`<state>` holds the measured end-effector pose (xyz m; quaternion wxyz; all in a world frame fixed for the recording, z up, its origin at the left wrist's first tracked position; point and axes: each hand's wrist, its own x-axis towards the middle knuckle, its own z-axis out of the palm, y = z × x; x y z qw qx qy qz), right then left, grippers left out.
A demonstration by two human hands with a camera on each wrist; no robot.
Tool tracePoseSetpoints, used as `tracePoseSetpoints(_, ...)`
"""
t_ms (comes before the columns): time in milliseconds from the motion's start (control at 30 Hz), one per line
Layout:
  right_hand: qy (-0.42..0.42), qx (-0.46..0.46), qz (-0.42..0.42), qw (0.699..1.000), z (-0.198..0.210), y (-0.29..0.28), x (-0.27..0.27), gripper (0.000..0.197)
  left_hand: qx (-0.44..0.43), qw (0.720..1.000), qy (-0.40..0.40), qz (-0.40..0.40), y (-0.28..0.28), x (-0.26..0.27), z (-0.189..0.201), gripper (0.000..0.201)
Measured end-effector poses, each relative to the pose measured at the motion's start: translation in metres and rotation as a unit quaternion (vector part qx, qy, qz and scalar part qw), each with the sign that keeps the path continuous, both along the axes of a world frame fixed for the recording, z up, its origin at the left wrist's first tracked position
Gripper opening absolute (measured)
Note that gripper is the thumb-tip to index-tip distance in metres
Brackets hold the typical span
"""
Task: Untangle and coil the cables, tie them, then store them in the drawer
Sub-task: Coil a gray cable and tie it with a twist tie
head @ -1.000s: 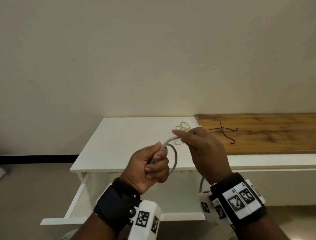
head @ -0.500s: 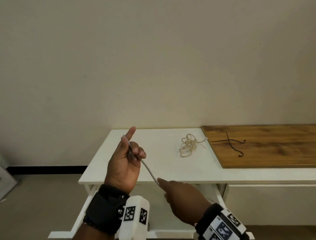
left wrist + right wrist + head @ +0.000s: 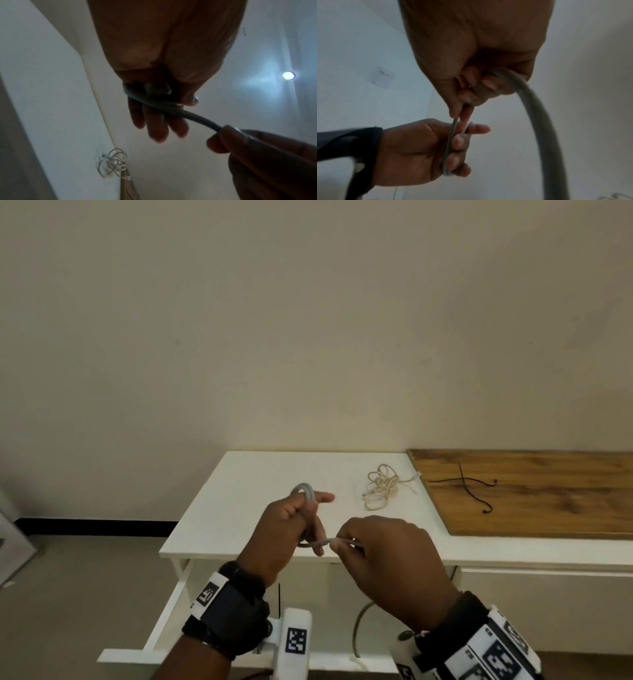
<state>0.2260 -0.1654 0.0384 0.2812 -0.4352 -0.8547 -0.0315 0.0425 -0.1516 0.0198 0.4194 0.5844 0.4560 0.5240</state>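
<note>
Left hand has loops of the grey cable wound around its fingers, thumb clamping the turns; index finger sticks out straight past the coil. Right hand pinches the free run of the same cable between thumb and fingertips, just beside the left hand; the slack drops under the right wrist toward the open drawer.

Step in hand, as I judge it: coiling. To do it well: keep light tension with the right pinch, lay each turn flat next to the last one, same loop size, let the cable slide through the pinch rather than twist. Left thumb should stay down on the turns or the coil springs open.

Further out: a tangled cream cable lies on the white table, not yet handled. Black ties lie on the wood board, well apart from the hands.
</note>
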Motion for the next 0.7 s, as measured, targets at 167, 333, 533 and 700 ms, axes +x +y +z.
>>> tracePoseSetpoints(167, 0.061, -0.010, -0.052, 0.997, 0.008, 0.007, 0.015, 0.027, -0.038, 0.992, 0.071, -0.099, -0.001, 0.009, 0.000, 0.039)
tracePoseSetpoints(333, 0.091, 0.030, 0.011, 0.995, 0.006, 0.014, 0.020, 0.032, -0.127, 0.967, -0.024, -0.218, -0.003, 0.002, 0.007, 0.043)
tracePoseSetpoints(533, 0.191, 0.026, 0.034, 0.981, -0.013, 0.026, 0.022, 0.038, -0.201, 0.872, -0.219, -0.388, -0.004, -0.007, 0.015, 0.034)
tracePoseSetpoints(700, 0.327, -0.136, 0.063, 0.933, -0.021, 0.031, 0.022, 0.032, -0.186, 0.813, -0.327, -0.445, -0.007, 0.002, 0.022, 0.031)
